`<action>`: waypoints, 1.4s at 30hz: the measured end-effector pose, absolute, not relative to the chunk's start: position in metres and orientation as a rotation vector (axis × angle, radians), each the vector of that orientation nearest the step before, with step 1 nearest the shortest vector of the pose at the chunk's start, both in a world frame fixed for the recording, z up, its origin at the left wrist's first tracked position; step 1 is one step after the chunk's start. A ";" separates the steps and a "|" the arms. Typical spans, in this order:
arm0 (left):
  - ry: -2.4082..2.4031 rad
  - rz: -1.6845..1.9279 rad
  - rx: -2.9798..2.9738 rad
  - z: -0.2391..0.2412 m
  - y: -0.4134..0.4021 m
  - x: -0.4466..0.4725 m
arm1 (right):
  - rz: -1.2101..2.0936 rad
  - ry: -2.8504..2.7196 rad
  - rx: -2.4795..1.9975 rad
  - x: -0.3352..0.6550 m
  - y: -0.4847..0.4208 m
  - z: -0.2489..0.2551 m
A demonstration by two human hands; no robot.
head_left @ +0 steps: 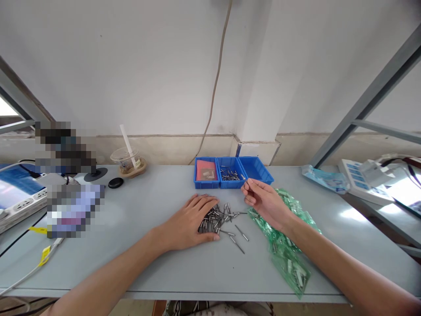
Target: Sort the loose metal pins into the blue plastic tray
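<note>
A pile of small metal rods (pixel 212 219), each with a thicker shiny end, lies on the grey table. My left hand (pixel 189 221) rests flat beside the pile, fingers spread and curved around its left side. My right hand (pixel 265 199) is raised to the right of the pile, thumb and fingertips pinched on a thin metal rod (pixel 243 177). Just beyond those fingertips stands the middle blue bin (pixel 229 184), with several similar rods inside. Under my right forearm lie green plastic bags (pixel 279 237), some with small metal parts showing through.
The left blue bin (pixel 206 185) holds a red sheet and small pieces. Another blue bin (pixel 258 169) adjoins on the right. A lidded cup (pixel 126 160) and black mouse (pixel 115 182) sit at left. Power strips (pixel 358 180) and a blue-white packet (pixel 325 179) lie at right.
</note>
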State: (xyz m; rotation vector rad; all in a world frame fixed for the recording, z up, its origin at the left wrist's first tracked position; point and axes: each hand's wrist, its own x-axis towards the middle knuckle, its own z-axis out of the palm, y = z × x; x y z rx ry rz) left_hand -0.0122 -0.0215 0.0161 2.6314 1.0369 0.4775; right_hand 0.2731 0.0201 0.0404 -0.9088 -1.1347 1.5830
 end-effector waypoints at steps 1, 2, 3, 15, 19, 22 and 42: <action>1.037 0.476 2.632 0.016 -0.021 -0.012 | 1.578 -1.139 -0.908 0.273 0.020 0.040; 1.035 0.477 2.633 0.016 -0.021 -0.012 | 1.569 -1.147 -0.909 0.273 0.020 0.041; 1.034 0.477 2.632 0.015 -0.021 -0.013 | 1.555 -1.159 -0.910 0.272 0.020 0.041; 1.036 0.477 2.630 0.016 -0.022 -0.013 | 1.214 -1.430 -1.120 0.271 0.017 0.041; 1.038 0.469 2.634 0.015 -0.021 -0.013 | 1.089 -1.504 -1.159 0.268 0.015 0.042; 1.042 0.463 2.634 0.015 -0.021 -0.013 | 1.093 -1.493 -1.145 0.267 0.015 0.042; 1.037 0.473 2.633 0.016 -0.022 -0.013 | 1.044 -1.550 -1.173 0.269 0.015 0.044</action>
